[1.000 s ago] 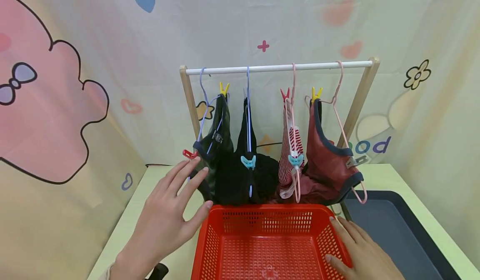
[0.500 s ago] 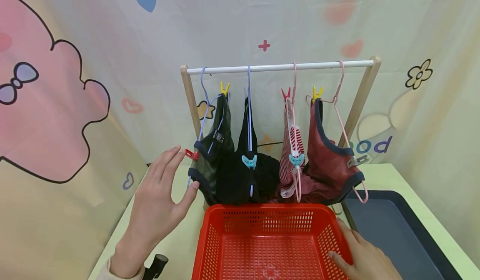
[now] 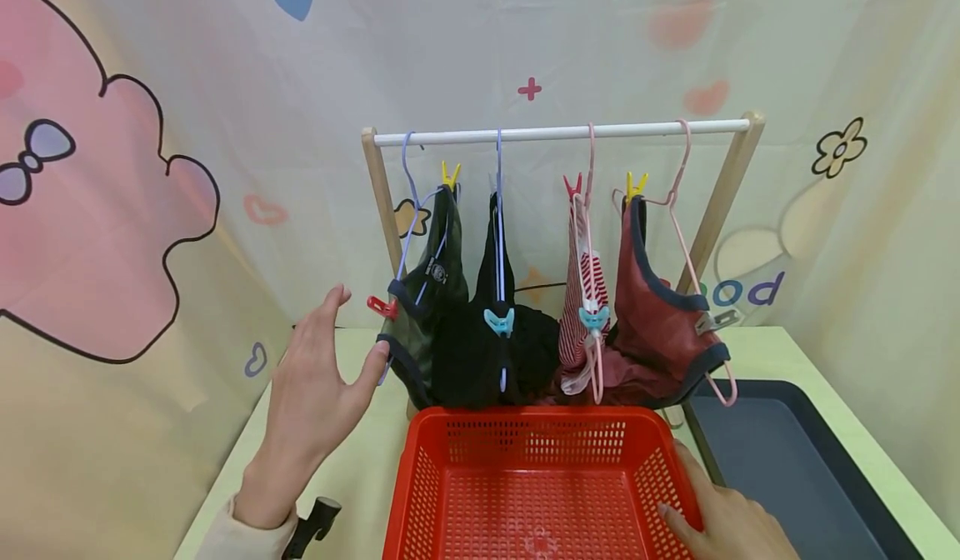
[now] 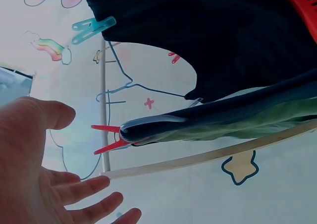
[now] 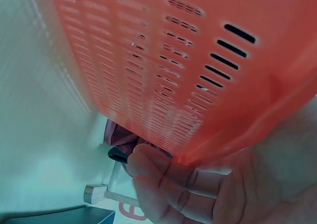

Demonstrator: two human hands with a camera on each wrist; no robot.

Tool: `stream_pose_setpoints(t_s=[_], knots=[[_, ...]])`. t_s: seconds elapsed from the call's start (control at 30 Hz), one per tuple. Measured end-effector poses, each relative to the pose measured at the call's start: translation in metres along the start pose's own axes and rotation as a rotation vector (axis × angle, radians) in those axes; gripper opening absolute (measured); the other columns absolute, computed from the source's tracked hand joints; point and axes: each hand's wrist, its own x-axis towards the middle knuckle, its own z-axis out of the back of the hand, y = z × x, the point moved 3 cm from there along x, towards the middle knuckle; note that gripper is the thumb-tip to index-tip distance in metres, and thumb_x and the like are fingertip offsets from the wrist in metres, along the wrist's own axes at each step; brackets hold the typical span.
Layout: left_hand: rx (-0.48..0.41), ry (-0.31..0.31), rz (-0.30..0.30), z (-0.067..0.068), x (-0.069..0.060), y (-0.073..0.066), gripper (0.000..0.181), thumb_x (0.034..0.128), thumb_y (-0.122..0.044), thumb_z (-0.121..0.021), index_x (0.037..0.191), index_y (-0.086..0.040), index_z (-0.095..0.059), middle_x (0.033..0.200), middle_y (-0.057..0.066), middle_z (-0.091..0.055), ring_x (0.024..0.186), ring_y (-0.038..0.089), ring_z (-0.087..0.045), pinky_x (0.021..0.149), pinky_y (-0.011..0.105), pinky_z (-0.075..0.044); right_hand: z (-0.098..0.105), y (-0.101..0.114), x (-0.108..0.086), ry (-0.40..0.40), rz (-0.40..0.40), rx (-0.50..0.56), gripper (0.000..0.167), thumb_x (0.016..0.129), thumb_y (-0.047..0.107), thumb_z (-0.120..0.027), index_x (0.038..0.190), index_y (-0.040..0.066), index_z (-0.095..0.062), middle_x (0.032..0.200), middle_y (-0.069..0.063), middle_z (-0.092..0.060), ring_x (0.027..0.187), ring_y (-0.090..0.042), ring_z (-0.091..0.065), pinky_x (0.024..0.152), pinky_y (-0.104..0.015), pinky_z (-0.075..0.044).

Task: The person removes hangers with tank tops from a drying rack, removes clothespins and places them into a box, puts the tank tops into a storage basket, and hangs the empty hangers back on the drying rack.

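My left hand [image 3: 311, 410] is held up with fingers spread, left of a dark green bra top [image 3: 415, 339] on a blue hanger. A red clothespin [image 3: 382, 307] sticks out from the garment's edge, apart from the fingers in the left wrist view; the hand holds nothing. My right hand [image 3: 727, 514] grips the right side of a red plastic basket [image 3: 536, 416], thumb over the inner wall and fingers outside, under the rim in the right wrist view. The part of the basket that shows in the head view has nothing in it.
A white rod [image 3: 555, 134] on wooden posts carries several hangers, with a black garment [image 3: 457, 368], a red-striped one [image 3: 572, 310] and a maroon bra top [image 3: 652, 293], all clipped. A dark grey tray [image 3: 787, 468] lies at right on the pale green table [image 3: 352, 485].
My left hand has drawn back to the left from the red clothespin, its fingers now more upright. My right hand's fingers have slid from the basket's rim to its outer side.
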Motion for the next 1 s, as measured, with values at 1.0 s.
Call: stream_pose_setpoints(t_s=[1.0], knots=[[-0.018,0.123,0.142,-0.028,0.020,-0.005,0.044,0.0937,-0.037,-0.061,0.125,-0.006,-0.057,0.085,0.005,-0.062,0.070,0.019,-0.052,0.058,0.029,-0.043,-0.012,-0.003,0.003,-0.020,-0.016,0.004,0.073,0.096,0.035,-0.056,0.154,0.008,-0.021,0.066,0.001,-0.057,0.054,-0.017,-0.055,0.053,-0.034,-0.049]])
